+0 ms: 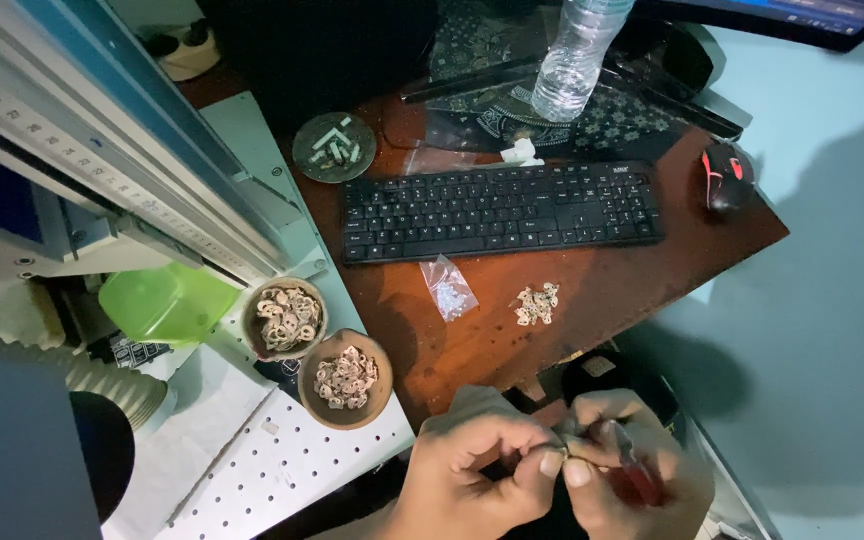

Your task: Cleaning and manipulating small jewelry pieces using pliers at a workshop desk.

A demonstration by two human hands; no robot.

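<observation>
Nearest the camera: left hand (472, 470) and right hand (622, 465) brought together at the bottom edge, below the front edge of the surface (512, 340). Left fingers (550, 462) pinched on a small pale piece (564, 450) held between both hands; piece too small to identify with certainty. Right fingers clenched round a red-handled tool (637, 475), tip meeting the piece; tool type not discernible.

Just left of the hands: two round wooden bowls, the nearer bowl (346, 380) and the farther bowl (285, 318), both heaped with small pale ring-like pieces, standing on a white perforated plate (282, 470). Green plastic tub (167, 300) beside the farther bowl, against a machine frame (102, 150).

Mid-surface: small clear bag (447, 288) of tiny items, and a loose pile of pale pieces (537, 304), well apart from the bowls. Beyond: black keyboard (500, 210), black and red mouse (724, 175), round ashtray (334, 147) with butts, clear water bottle (577, 55) standing on a dark patterned cloth.

Risks, as judged: piece held over open space rather than over the surface; slip of the tool or loosened pinch likely to drop it to the dark floor, hard to recover. Tool tip close to left fingertips; excess force could nick them. Nearer bowl close to the left forearm; a sideways elbow move could tip it and scatter the contents.
</observation>
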